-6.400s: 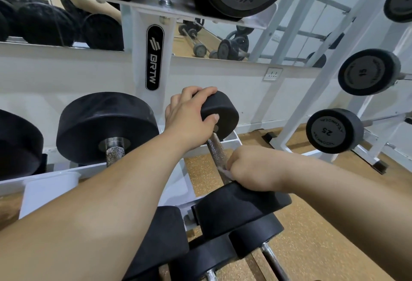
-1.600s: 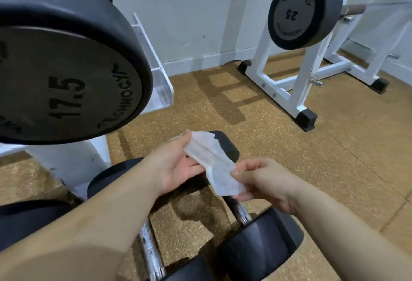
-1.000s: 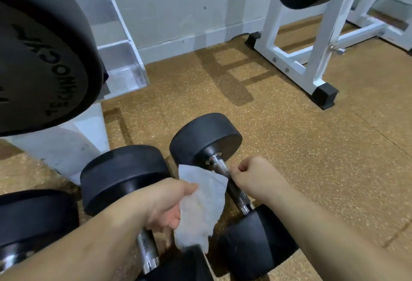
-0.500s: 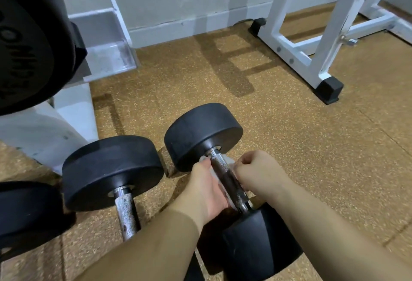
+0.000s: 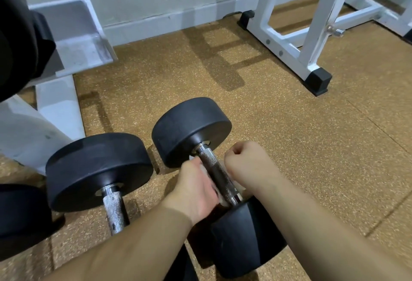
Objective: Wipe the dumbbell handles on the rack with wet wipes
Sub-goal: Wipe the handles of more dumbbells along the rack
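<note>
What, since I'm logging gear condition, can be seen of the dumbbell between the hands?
The dumbbell lies on the speckled floor, angled away leftward. Two round black heads, rubber by the look, join a knurled metal handle, shiny at its ends. The left hand holds a white wipe under the handle; the curled right hand sits close at its other side, contact unclear.

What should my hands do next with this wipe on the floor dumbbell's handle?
Probably rub the white wet wipe back and forth along the knurled metal dumbbell handle: the left hand holds it against the handle's side, the right hand is fisted opposite, and the handle's top shows bare.
</note>
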Tool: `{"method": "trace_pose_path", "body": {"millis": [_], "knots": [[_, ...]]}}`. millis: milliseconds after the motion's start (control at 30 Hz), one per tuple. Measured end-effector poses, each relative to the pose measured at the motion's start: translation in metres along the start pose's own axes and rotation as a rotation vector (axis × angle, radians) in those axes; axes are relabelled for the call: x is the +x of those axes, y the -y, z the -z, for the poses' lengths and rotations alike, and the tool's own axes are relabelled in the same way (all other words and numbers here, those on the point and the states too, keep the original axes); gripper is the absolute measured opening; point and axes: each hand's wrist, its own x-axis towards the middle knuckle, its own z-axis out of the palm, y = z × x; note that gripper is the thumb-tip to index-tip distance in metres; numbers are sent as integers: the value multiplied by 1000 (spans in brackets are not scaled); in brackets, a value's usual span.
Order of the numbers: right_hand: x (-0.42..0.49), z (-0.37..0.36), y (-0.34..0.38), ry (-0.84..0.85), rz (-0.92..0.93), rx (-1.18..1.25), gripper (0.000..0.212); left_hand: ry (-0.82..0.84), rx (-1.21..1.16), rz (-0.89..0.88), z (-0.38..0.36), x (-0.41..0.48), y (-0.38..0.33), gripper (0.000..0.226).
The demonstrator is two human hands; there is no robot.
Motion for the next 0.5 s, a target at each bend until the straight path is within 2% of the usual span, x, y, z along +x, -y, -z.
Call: {"method": "trace_pose_path", "body": {"millis": [133,233,333,500], "knots": [[-4,2,-1,-61,30,69,24,-47,-84,-117,2,13,-10,59],[-7,2,0,-84,57,85,25,24,-17,-7,3,-3,16,57],[-7,2,-1,-85,63,96,25,40,34,53,-1,-8,5,57],[-10,3,-5,-133,73,125,22,-13,-20,-89,-1,11,-20,57]]}}
